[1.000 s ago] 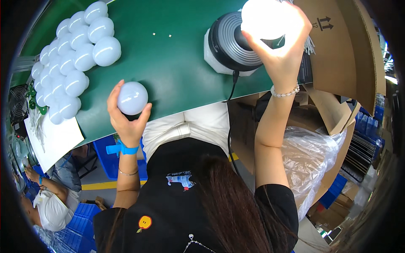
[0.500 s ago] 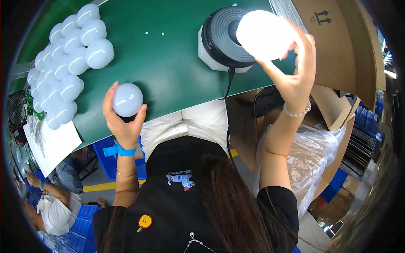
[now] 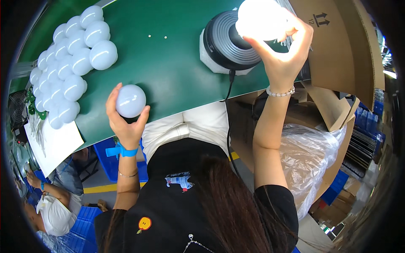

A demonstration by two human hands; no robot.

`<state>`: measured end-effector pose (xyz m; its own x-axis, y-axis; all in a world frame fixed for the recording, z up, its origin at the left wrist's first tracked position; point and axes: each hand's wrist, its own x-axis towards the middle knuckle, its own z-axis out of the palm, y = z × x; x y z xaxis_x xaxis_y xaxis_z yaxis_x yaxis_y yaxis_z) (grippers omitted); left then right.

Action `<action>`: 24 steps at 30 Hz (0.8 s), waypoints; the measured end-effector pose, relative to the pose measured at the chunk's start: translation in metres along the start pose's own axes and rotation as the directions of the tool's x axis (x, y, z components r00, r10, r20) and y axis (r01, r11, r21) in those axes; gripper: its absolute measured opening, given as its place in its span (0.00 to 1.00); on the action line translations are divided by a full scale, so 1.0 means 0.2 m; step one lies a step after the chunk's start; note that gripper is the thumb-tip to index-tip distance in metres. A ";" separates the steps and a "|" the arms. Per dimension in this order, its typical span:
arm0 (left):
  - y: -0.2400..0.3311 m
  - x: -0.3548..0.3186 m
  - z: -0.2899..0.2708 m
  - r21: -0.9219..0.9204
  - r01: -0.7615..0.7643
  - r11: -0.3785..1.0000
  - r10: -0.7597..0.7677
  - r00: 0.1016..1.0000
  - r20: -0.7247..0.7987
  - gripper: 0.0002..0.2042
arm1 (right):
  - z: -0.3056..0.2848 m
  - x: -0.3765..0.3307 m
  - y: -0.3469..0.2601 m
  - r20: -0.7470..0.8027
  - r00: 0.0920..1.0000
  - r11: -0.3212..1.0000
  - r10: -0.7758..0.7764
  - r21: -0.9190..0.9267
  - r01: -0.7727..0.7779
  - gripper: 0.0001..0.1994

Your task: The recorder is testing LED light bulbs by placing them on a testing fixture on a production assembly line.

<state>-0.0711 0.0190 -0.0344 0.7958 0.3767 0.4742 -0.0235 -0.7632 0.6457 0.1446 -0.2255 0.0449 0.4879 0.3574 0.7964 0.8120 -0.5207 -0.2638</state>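
My left hand (image 3: pixel 126 126) holds an unlit white light bulb (image 3: pixel 130 101) near the table's front edge, thumb on one side and fingers on the other. At the far right my right hand (image 3: pixel 287 55) grips a glowing light bulb (image 3: pixel 260 20), so bright that its outline washes out. The lit bulb is over a round black-and-grey ridged device (image 3: pixel 223 40) with a dark centre. Whether its base touches that centre is hidden. Several unlit white bulbs (image 3: pixel 103 55) stand packed together at the far left of the green table.
A pale block (image 3: pixel 207 59) lies under the round device, and a black cable (image 3: pixel 230 86) runs off the front edge. Cardboard boxes (image 3: pixel 333 46) stand right, with clear plastic wrapping (image 3: pixel 308 156). Two tiny pieces (image 3: pixel 157 36) lie mid-table. A seated person (image 3: pixel 59 206) is at lower left.
My right hand and the glowing bulb have moved farther away, toward the top of the view. My left hand keeps its hold on the unlit bulb; the whole view has shifted slightly.
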 end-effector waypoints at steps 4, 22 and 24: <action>-0.01 0.00 0.00 -0.004 -0.004 1.000 0.004 1.000 0.006 0.38 | 0.01 -0.07 0.03 0.034 0.987 0.978 0.160 0.133 -0.163 0.35; 0.00 0.01 0.01 -0.025 -0.082 0.996 0.081 0.996 -0.045 0.37 | -0.07 -0.19 0.05 0.237 0.885 0.649 0.400 0.609 -0.456 0.39; 0.00 0.01 0.00 -0.026 -0.088 0.996 0.086 0.995 -0.053 0.37 | -0.08 -0.19 0.06 0.242 0.888 0.629 0.390 0.635 -0.449 0.38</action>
<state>-0.0691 0.0192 -0.0336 0.7573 0.3369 0.5594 -0.1088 -0.7796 0.6168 0.1305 -0.2563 0.0203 0.8277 0.3025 0.4727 0.4947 0.0044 -0.8690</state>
